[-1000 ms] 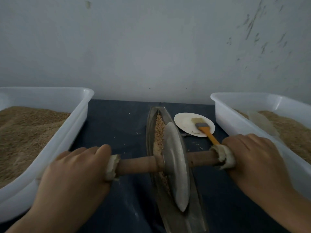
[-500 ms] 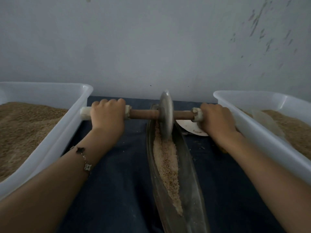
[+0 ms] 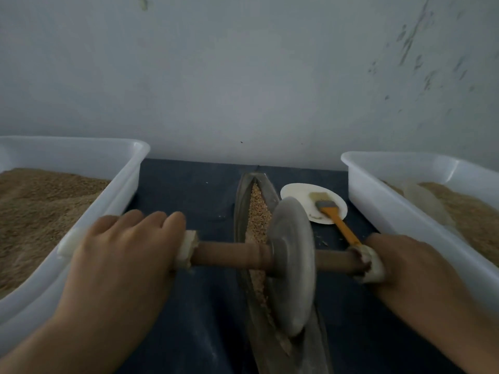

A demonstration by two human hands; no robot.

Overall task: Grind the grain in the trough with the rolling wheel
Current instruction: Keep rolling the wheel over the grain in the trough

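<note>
The left hand [image 3: 118,255] curls over one end of the brown wooden axle [image 3: 229,255], its fingers wrapped round the pale padded grip there; the right hand [image 3: 410,265] closes in the same way on the padded grip at the other end. Between them the axle runs through the grey stone rolling wheel [image 3: 293,265], a flat disc standing on edge in the long, narrow, boat-shaped metal trough [image 3: 240,211]. The wheel sits in the near half of the trough, tilted slightly. The tan grain [image 3: 258,211] lies along the trough's groove, plain to see beyond the wheel and in a thin strip beside it.

To grind well, I judge that both hands should press down evenly, so the wheel stays upright in the groove, and travel the whole length of the trough, so the grain at the far end is crushed too. Uneven pressure would likely ride the disc up a wall and throw grain onto the dark blue table surface [image 3: 189,198].

Just right of the trough's far end lies a round white plate [image 3: 297,193] with an orange-handled brush [image 3: 334,217] on it. At the left edge stands a white plastic tub [image 3: 127,179] heaped with brown grain; a second white tub [image 3: 378,201] stands at the right edge.
</note>
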